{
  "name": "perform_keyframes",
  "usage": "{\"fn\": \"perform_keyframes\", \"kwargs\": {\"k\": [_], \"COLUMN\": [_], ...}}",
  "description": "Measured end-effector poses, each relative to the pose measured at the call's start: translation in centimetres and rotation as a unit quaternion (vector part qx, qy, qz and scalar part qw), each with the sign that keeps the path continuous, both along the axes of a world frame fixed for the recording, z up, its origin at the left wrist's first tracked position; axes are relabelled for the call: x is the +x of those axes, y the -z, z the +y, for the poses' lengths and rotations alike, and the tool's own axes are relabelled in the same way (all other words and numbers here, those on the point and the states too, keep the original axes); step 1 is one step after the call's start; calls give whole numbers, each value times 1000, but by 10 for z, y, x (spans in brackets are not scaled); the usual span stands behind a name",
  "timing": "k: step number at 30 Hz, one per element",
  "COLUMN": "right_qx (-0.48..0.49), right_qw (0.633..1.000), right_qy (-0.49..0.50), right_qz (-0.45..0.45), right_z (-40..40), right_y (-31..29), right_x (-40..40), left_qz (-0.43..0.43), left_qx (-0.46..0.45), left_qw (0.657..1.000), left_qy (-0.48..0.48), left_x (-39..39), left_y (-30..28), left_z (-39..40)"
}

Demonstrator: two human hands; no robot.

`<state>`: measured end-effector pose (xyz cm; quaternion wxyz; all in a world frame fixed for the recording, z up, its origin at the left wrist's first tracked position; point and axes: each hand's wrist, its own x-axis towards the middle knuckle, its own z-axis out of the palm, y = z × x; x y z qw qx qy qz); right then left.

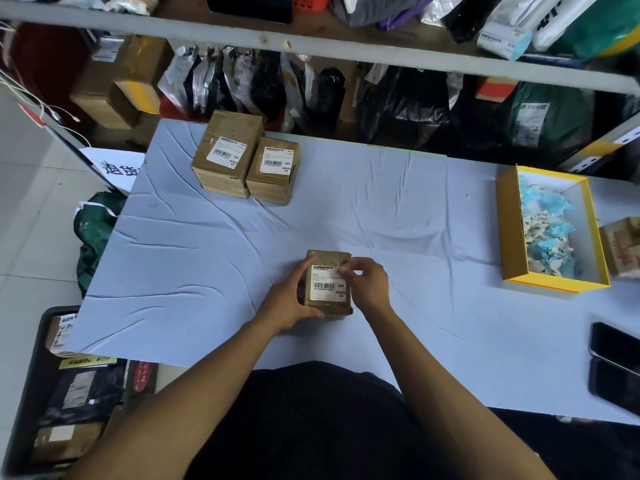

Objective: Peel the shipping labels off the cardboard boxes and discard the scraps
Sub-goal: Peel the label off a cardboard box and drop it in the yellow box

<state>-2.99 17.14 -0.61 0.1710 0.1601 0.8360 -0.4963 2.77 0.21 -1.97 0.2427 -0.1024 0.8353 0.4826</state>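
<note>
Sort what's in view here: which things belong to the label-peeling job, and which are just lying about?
Job:
- box in the hands, its label
- left hand gripping the box, right hand picking at the label's top corner
- two labelled boxes at the back
- yellow scrap tray

Lying about:
- two phones
- shelf parcels
- floor crate
</note>
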Motion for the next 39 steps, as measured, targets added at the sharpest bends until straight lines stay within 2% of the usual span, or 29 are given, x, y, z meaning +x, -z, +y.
{"fn": "perform_keyframes", "kwargs": {"k": [24,39], "right_qx": [29,-3], "right_qw": [999,1000], "right_qy": [-15,-22], "right_qz": [-19,-2], "right_z": [-1,1], "right_y": [3,3], "right_x": [-3,1], "left_qz": [1,-3], "left_qx": [-3,-3], "left_qw": [1000,1000], "left_qy": [2,0], "left_x": [-1,0], "left_y": [-3,-1], "left_z": [1,0]}}
